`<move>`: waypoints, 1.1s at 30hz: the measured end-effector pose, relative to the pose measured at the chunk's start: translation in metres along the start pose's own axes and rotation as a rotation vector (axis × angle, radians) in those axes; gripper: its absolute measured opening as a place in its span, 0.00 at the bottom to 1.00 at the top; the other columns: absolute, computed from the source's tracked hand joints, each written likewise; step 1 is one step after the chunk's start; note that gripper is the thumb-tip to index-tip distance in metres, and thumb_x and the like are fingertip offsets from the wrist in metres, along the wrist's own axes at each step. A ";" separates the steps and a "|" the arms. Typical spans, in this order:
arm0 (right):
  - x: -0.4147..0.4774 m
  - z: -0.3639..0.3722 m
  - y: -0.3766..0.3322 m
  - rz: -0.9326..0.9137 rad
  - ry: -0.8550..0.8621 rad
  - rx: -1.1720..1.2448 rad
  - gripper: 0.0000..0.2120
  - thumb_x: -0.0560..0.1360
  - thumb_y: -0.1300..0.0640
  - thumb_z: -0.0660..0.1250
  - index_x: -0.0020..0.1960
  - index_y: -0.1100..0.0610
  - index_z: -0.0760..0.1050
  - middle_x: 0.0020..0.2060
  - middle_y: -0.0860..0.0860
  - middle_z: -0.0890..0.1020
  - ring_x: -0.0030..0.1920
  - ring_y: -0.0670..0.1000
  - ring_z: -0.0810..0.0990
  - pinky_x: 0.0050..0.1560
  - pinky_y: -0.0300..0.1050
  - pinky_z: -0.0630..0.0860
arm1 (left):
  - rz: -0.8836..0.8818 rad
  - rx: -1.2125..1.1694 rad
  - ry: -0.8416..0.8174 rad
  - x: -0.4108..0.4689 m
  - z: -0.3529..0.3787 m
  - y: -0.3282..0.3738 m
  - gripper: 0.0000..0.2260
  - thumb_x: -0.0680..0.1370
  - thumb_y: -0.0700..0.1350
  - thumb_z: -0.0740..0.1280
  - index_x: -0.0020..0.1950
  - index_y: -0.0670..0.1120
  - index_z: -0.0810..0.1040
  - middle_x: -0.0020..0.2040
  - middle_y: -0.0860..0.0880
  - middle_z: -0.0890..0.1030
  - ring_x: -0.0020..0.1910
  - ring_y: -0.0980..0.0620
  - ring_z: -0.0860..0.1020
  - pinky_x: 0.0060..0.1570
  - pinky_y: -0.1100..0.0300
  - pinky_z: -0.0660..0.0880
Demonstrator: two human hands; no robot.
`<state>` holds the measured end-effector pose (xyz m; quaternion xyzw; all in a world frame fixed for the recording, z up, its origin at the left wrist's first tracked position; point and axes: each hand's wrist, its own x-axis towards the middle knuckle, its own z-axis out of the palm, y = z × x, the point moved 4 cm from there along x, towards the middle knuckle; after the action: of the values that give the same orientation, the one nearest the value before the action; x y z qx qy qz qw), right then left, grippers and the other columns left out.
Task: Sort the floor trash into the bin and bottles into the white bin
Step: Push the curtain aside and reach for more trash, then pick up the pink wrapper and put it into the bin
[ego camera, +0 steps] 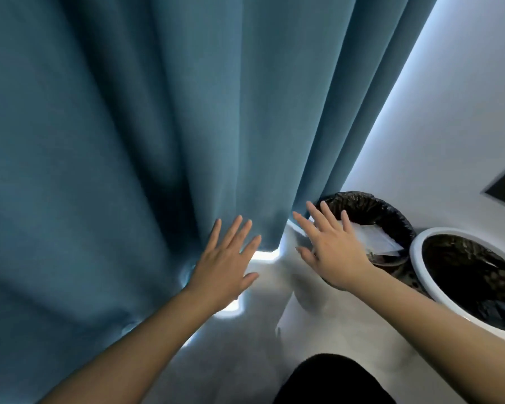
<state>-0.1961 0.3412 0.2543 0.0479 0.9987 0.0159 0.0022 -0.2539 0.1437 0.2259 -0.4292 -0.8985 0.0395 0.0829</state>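
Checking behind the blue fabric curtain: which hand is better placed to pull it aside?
Likely left: open left hand is at the blue fabric curtain; right hand hovers over the black-bagged bin.

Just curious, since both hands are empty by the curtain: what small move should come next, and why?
Probably push the blue curtain aside with the left hand to check behind it: both hands are open and empty, the right hand hovers by the black-lined bin, and no floor trash shows.

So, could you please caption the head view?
Left hand and right hand open at blue fabric curtain, round white bin nearby.
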 end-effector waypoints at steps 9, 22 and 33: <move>-0.046 -0.079 -0.167 -0.432 0.178 -0.038 0.31 0.75 0.39 0.52 0.76 0.47 0.58 0.76 0.54 0.61 0.76 0.59 0.58 0.72 0.65 0.59 | -0.201 0.019 0.112 -0.172 -0.075 -0.063 0.30 0.75 0.60 0.55 0.72 0.46 0.69 0.75 0.43 0.65 0.76 0.45 0.58 0.71 0.43 0.55; -0.080 -0.084 -0.392 -1.153 0.322 -0.040 0.32 0.76 0.44 0.63 0.77 0.48 0.57 0.77 0.56 0.58 0.76 0.60 0.56 0.72 0.64 0.60 | -0.736 0.011 0.067 -0.399 -0.098 -0.117 0.28 0.76 0.60 0.55 0.72 0.46 0.69 0.75 0.45 0.65 0.76 0.45 0.57 0.74 0.44 0.52; -0.116 -0.049 -0.515 -1.493 0.243 0.023 0.31 0.76 0.45 0.60 0.77 0.49 0.57 0.77 0.56 0.58 0.76 0.59 0.57 0.72 0.62 0.60 | -0.999 -0.001 -0.034 -0.521 -0.068 -0.120 0.28 0.76 0.59 0.59 0.71 0.45 0.70 0.74 0.44 0.66 0.76 0.43 0.59 0.73 0.43 0.53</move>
<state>-0.1303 -0.1840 0.2873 -0.6433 0.7592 0.0050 -0.0983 -0.0115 -0.3376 0.2497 0.0543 -0.9956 0.0016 0.0766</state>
